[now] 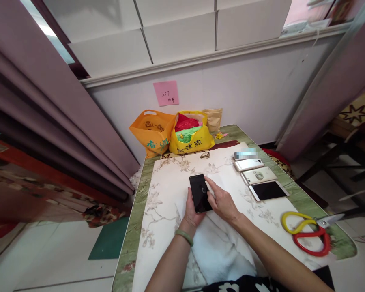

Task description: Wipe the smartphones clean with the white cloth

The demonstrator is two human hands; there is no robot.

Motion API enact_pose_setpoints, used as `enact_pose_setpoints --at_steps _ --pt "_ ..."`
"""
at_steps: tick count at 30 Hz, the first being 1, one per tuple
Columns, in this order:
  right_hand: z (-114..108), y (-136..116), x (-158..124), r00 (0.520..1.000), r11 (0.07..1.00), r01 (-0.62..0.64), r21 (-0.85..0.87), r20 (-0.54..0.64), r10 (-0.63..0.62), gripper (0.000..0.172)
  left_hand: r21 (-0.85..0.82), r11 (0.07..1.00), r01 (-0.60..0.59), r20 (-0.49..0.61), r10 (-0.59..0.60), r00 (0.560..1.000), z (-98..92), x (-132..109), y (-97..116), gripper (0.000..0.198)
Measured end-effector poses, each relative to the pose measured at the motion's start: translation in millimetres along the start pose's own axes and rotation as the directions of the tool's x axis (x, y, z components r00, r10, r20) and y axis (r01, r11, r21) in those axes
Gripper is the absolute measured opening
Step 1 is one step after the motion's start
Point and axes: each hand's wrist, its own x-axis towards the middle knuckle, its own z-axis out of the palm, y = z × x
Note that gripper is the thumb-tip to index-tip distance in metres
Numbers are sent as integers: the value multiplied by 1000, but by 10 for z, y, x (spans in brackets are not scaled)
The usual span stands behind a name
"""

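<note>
A black smartphone [198, 194] with a dark screen rests in my left hand [192, 211], whose fingers curl around its left and lower side. My right hand [223, 202] is at the phone's right edge. Its index finger reaches the upper right corner and the thumb lies by the lower right side; what is between these fingers I cannot make out clearly. Beneath my forearms a white cloth [219, 243] lies crumpled on the floral table cover [158, 202]. A green bangle [185, 237] circles my left wrist.
Right of my hands lie a white-framed phone [268, 190], a phone with a round emblem [259, 175], a pale phone [249, 164] and a blurred item [245, 153]. Scissors [312, 233] with yellow and red handles lie near the right edge. An orange bag [152, 132] and a filled yellow bag [191, 140] stand behind.
</note>
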Motion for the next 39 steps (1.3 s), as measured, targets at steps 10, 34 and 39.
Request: enact_pose_setpoints --at_steps 10,34,39 --pt "12 29 -1 1000 1000 -14 -4 -6 14 55 9 1000 5 23 -5 1000 -30 16 6 49" --pt "-132 -46 -155 996 978 -88 188 34 83 50 29 997 -71 34 70 997 24 -44 -19 47" --pt "-33 -48 -182 999 1000 -14 25 -47 15 47 50 993 -107 3 107 994 14 -45 -35 41"
